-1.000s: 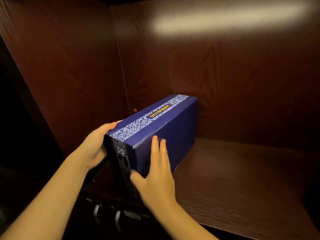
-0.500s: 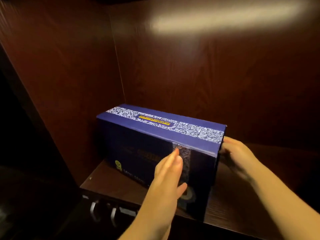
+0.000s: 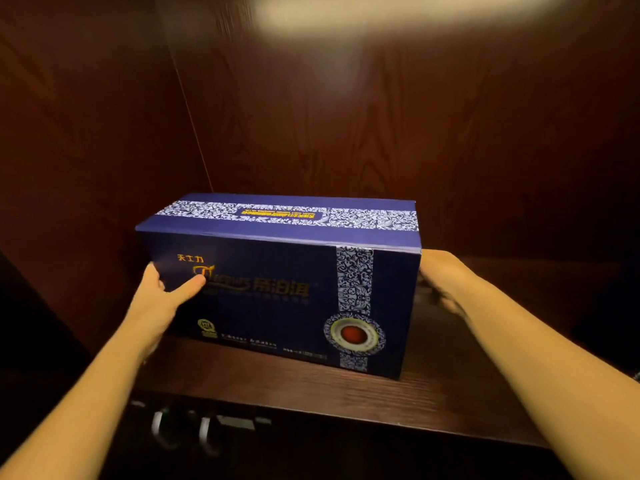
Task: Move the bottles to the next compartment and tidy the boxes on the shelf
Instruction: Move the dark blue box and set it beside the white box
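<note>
A long dark blue box (image 3: 277, 292) with white floral bands and gold lettering rests on the dark wooden shelf (image 3: 311, 393), its long printed side facing me. My left hand (image 3: 159, 299) grips the box's left end, thumb pressed on the front face. My right hand (image 3: 440, 278) holds the right end, its fingers hidden behind the box's corner. No bottles are in view.
The compartment's left wall (image 3: 86, 150) stands close to the box's left end, and the back wall (image 3: 381, 133) just behind it. Bare shelf stretches to the right of the box. Metal door handles (image 3: 180, 431) show below the shelf's front edge.
The box has turned from end-on to lengthwise across the shelf, long side facing me. My hands have shifted to grip its two ends.
</note>
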`<state>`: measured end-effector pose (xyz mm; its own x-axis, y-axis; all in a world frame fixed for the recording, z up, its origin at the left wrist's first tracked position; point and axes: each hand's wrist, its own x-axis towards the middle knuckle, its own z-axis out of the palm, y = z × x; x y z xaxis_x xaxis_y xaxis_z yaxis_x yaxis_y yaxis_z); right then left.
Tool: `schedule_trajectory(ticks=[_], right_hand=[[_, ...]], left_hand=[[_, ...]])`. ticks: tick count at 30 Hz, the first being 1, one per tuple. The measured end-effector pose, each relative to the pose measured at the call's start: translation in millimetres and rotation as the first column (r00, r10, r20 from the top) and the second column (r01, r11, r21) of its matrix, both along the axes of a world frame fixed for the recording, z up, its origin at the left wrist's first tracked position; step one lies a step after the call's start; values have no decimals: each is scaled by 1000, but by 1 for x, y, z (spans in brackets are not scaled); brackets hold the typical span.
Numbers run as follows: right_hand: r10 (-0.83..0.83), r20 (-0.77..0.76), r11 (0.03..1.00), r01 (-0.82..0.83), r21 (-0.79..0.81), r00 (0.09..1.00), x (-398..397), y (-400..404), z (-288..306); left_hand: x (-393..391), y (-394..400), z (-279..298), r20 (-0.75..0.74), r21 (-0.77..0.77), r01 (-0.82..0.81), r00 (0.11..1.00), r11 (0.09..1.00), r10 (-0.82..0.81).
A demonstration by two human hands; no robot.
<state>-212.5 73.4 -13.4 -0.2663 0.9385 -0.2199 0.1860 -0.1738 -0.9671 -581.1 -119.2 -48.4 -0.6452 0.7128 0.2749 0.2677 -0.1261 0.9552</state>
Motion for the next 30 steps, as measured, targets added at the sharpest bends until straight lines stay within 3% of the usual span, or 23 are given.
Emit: schedule_trajectory(ticks=[6,13,16,26,30], right_hand=[[-127,-282,990,103,-97,951,-1,-43,-9],[99,-447,995,-78,64,889,19,-89,-34],[134,-351,973,-56,224,927,36,-92,-38],[33,-88,931,2,366,996,103,-104,-30],[37,-45,937,-19,348,998,132,-102,-23]], left_hand=[[-5,4,-5,87,23,52,995,998,-54],[23,-2,-3,83,55,51,995,997,-55],[37,-3,-4,58,59,76,995,995,-80],[104,-3,-10,0,78,75,997,994,-76],[133,-4,-10,-6,68,55,998,996,-55]])
